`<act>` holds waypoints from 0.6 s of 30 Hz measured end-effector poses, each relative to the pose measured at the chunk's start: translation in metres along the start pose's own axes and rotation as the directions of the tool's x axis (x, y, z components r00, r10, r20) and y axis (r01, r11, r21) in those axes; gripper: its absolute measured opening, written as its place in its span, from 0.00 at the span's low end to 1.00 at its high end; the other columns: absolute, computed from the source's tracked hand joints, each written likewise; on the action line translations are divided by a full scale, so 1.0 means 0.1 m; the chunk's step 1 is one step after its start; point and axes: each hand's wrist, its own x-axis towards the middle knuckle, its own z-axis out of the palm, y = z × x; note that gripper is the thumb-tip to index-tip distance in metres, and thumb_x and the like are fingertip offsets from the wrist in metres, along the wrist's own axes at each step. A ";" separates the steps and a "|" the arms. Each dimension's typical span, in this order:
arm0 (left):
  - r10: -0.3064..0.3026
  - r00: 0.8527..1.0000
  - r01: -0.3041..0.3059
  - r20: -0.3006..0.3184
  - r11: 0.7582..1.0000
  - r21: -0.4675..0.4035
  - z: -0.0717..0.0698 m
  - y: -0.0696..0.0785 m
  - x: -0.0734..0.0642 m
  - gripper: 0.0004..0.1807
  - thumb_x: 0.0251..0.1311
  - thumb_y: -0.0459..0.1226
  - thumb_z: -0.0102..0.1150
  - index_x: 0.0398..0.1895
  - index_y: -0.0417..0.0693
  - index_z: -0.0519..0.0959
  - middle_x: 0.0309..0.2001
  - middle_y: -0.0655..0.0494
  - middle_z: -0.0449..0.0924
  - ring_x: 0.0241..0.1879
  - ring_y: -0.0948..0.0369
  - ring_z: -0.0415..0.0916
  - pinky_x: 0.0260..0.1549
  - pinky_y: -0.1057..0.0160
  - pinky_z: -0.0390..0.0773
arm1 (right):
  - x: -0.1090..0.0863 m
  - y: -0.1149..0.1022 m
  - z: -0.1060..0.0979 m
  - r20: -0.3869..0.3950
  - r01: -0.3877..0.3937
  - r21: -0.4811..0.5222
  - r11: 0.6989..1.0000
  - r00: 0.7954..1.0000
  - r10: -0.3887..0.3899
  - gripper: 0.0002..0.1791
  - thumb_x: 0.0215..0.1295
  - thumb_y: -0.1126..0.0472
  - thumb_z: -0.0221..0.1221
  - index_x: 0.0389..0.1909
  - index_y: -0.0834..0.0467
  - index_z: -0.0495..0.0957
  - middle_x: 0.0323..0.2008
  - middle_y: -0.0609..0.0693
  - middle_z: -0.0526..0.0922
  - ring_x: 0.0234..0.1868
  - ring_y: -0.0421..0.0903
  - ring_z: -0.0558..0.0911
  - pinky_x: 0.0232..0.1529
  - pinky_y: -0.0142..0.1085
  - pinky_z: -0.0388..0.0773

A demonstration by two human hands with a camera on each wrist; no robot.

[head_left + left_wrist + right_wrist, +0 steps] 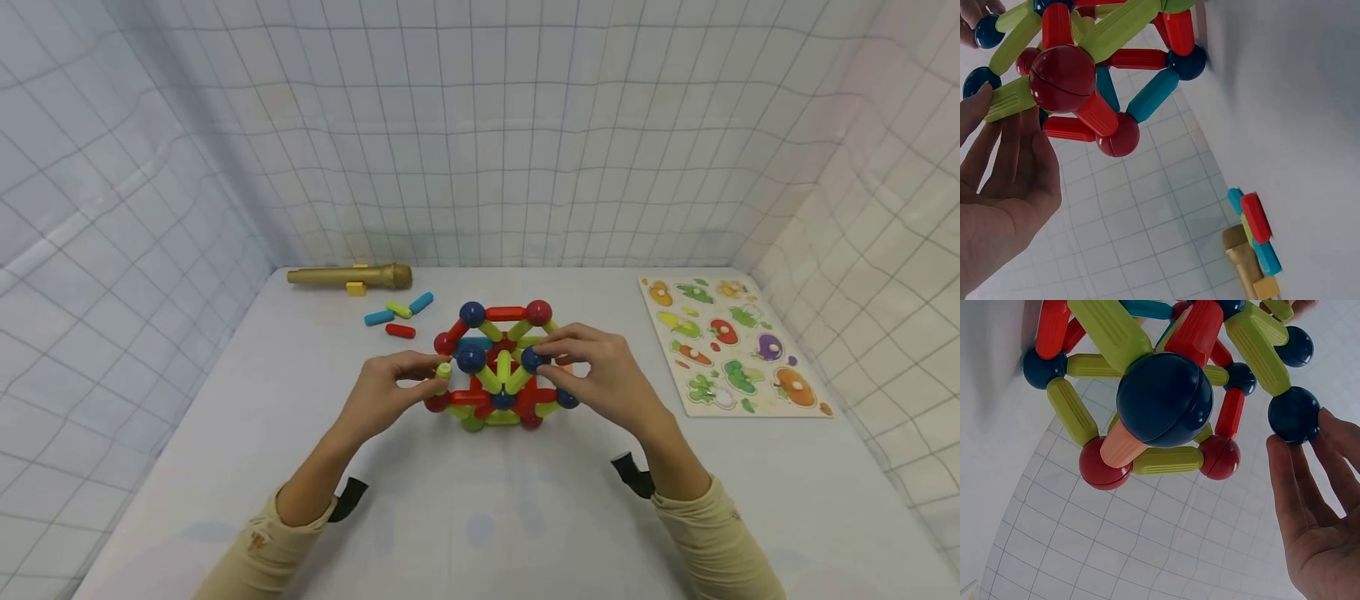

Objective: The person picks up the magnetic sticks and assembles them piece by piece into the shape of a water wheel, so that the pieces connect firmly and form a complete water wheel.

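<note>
A ball-and-rod structure (465, 398) of red, blue and green balls joined by red, lime, blue and orange rods stands on the table between both hands. My left hand (386, 389) pinches a lime rod (1011, 100) between thumb and fingers at the structure's left side. In the left wrist view this rod's ends lie by a red ball (1063, 79) and a blue ball (980, 80); whether they touch I cannot tell. My right hand (600, 375) holds a blue ball (1294, 415) with thumb and fingertips. That ball sits on the end of a lime rod (1259, 356).
Behind the left hand lie loose rods: two blue (378, 317), one lime (399, 309) and one red (401, 331). A gold toy microphone (352, 276) lies at the back left. On the right is a vegetable puzzle board (720, 410). Grid-patterned sheets (495, 167) enclose the table.
</note>
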 end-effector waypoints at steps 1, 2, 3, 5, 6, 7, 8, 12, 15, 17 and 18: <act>0.014 1.000 -0.014 0.006 1.000 0.018 0.02 0.02 0.00 0.18 0.58 0.42 0.67 0.52 0.49 0.83 0.45 0.54 0.87 0.47 0.55 0.83 0.45 0.58 0.83 | 0.00 0.00 0.00 0.001 -0.002 0.000 1.000 1.000 0.002 0.13 0.55 0.62 0.70 0.43 0.58 0.86 0.43 0.49 0.85 0.38 0.47 0.85 0.38 0.32 0.84; 0.025 1.000 -0.026 0.012 0.999 0.036 0.03 0.03 0.01 0.18 0.58 0.42 0.67 0.51 0.49 0.83 0.44 0.55 0.86 0.46 0.55 0.82 0.45 0.57 0.83 | -0.01 0.00 0.00 0.002 -0.004 -0.001 1.000 1.000 0.004 0.13 0.55 0.62 0.70 0.43 0.58 0.86 0.43 0.49 0.85 0.39 0.47 0.85 0.38 0.32 0.83; 0.032 0.999 -0.033 0.019 0.998 0.050 0.05 0.05 0.02 0.18 0.57 0.42 0.68 0.51 0.49 0.84 0.44 0.55 0.86 0.46 0.56 0.82 0.45 0.57 0.83 | -0.01 0.00 0.01 0.004 -0.005 0.000 1.000 1.000 0.005 0.13 0.55 0.62 0.70 0.43 0.58 0.86 0.43 0.49 0.85 0.39 0.47 0.85 0.38 0.32 0.83; 0.033 0.999 -0.036 0.037 0.997 0.075 0.07 0.08 0.04 0.18 0.57 0.42 0.68 0.51 0.48 0.84 0.43 0.55 0.86 0.46 0.56 0.82 0.44 0.57 0.84 | -0.02 -0.01 0.01 0.006 -0.007 -0.001 1.000 1.000 0.007 0.13 0.56 0.62 0.70 0.43 0.58 0.86 0.43 0.49 0.85 0.39 0.46 0.85 0.39 0.32 0.84; 0.031 0.999 -0.034 0.044 0.996 0.085 0.08 0.09 0.05 0.19 0.57 0.42 0.68 0.51 0.48 0.84 0.43 0.55 0.86 0.46 0.56 0.82 0.44 0.58 0.84 | -0.02 -0.01 0.01 0.008 -0.009 -0.003 1.000 1.000 0.009 0.13 0.56 0.62 0.70 0.43 0.57 0.86 0.43 0.49 0.85 0.39 0.45 0.85 0.39 0.33 0.84; 0.025 0.998 -0.029 0.050 0.995 0.091 0.09 0.10 0.06 0.19 0.57 0.42 0.68 0.51 0.47 0.84 0.43 0.54 0.86 0.46 0.55 0.82 0.43 0.59 0.84 | -0.03 -0.02 0.02 0.009 -0.009 -0.004 1.000 1.000 0.009 0.13 0.56 0.62 0.70 0.43 0.57 0.86 0.43 0.49 0.85 0.40 0.44 0.84 0.39 0.33 0.84; 0.019 0.998 -0.024 0.054 0.995 0.095 0.09 0.10 0.06 0.19 0.57 0.42 0.68 0.51 0.46 0.84 0.43 0.53 0.86 0.46 0.55 0.82 0.42 0.59 0.84 | -0.03 -0.02 0.02 0.011 -0.008 -0.005 1.000 1.000 0.008 0.13 0.56 0.62 0.70 0.43 0.57 0.86 0.44 0.49 0.85 0.40 0.43 0.84 0.39 0.32 0.84; 0.020 0.998 -0.024 0.053 0.996 0.087 0.09 0.12 0.07 0.20 0.57 0.42 0.68 0.52 0.45 0.83 0.44 0.52 0.86 0.46 0.53 0.82 0.39 0.61 0.84 | -0.03 -0.03 0.03 0.005 0.012 -0.010 1.000 1.000 -0.012 0.13 0.55 0.64 0.70 0.43 0.58 0.86 0.44 0.49 0.85 0.39 0.41 0.84 0.39 0.31 0.83; 0.068 0.997 -0.071 0.038 0.993 0.092 0.10 0.11 0.08 0.26 0.58 0.41 0.68 0.60 0.51 0.77 0.43 0.52 0.86 0.45 0.54 0.82 0.42 0.57 0.84 | -0.01 -0.03 0.03 0.000 0.031 -0.011 0.999 1.000 -0.031 0.13 0.55 0.65 0.70 0.42 0.59 0.86 0.44 0.50 0.85 0.38 0.43 0.84 0.38 0.31 0.83; 0.130 0.991 -0.133 0.034 0.982 0.137 0.10 0.12 0.07 0.32 0.58 0.40 0.67 0.67 0.57 0.70 0.42 0.53 0.86 0.44 0.56 0.82 0.43 0.57 0.84 | -0.01 -0.04 0.02 -0.001 0.033 -0.011 0.999 0.999 -0.033 0.13 0.55 0.65 0.70 0.42 0.59 0.86 0.44 0.50 0.85 0.38 0.45 0.84 0.38 0.31 0.83; 0.159 0.987 -0.163 0.036 0.973 0.161 0.11 0.12 0.07 0.35 0.59 0.39 0.66 0.70 0.60 0.66 0.43 0.53 0.85 0.44 0.57 0.82 0.42 0.57 0.84 | -0.01 -0.04 0.02 -0.002 0.032 -0.009 0.999 0.999 -0.032 0.13 0.55 0.65 0.70 0.42 0.59 0.86 0.43 0.50 0.85 0.38 0.46 0.84 0.38 0.31 0.83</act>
